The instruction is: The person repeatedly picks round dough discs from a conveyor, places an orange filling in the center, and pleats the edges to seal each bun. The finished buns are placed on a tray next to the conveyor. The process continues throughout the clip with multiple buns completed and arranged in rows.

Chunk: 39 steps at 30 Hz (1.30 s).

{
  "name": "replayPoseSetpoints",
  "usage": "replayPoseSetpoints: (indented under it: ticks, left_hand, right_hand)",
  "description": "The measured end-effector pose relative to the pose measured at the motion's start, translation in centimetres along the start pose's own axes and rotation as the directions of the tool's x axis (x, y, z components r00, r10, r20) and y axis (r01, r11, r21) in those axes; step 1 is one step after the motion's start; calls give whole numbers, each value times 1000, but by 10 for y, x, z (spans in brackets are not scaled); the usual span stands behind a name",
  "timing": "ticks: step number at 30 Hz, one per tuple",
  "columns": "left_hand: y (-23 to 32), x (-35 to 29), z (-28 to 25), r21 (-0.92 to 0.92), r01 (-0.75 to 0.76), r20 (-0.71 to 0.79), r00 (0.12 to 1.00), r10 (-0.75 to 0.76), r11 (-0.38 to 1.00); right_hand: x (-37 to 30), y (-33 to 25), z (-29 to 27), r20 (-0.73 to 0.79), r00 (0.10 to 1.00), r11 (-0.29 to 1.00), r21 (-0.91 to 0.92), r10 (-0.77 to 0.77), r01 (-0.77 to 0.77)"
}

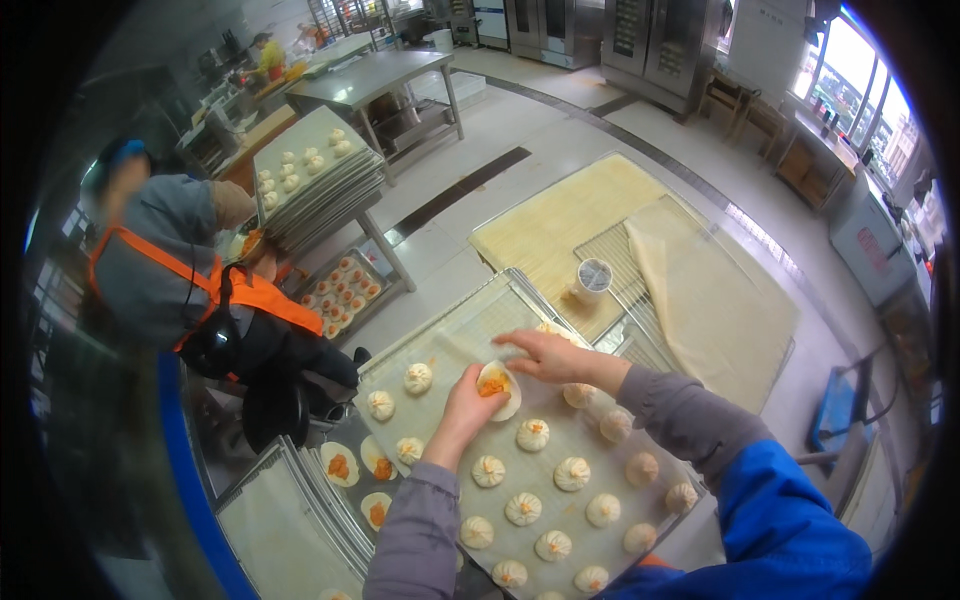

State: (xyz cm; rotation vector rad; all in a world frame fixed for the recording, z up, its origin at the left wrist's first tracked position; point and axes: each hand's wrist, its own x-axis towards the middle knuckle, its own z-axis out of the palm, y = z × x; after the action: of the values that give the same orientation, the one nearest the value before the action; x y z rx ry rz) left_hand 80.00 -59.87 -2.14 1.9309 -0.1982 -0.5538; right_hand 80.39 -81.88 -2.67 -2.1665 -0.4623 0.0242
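My left hand (462, 408) is closed around the edge of a round dough wrapper (509, 401) with orange filling in its middle. Just beyond it, my right hand (548, 357) is held with its fingers stretched toward the wrapper, apart from it and holding nothing that I can see. Beneath both hands lies a lined tray (440, 345) with rows of pleated buns (533, 434). Left of my forearm, flat wrappers topped with filling (340, 464) lie on a lower surface, partly hidden by my sleeve.
A co-worker in an orange apron (265, 300) stands at left beside stacked trays of buns (310, 170). Beyond my tray are a cloth-covered rack (710, 290) and a white cup (593, 276). More stacked trays (290, 520) sit at lower left.
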Motion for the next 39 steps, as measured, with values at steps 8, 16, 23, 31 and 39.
replayPoseSetpoints:
  ticks: [8,16,23,31,39]
  left_hand:
    - [65,-130,-39,-706,-24,69,992,103,708]
    - [9,-248,30,-978,159,127,968,-217,138]
    - [-26,-330,31,-962,48,-38,952,-305,268]
    - [-63,-392,36,-664,118,-202,922,-330,738]
    - [-61,-425,44,-620,143,-151,943,-296,772]
  right_hand:
    - [-64,-108,-7,226,925,656,654,305,-376]
    - [-148,-189,53,-32,998,981,186,-52,57]
    - [-192,-219,106,240,920,764,513,310,-391]
    - [-223,-238,146,454,864,872,306,219,-382]
    - [-230,-268,155,440,873,881,302,210,-364]
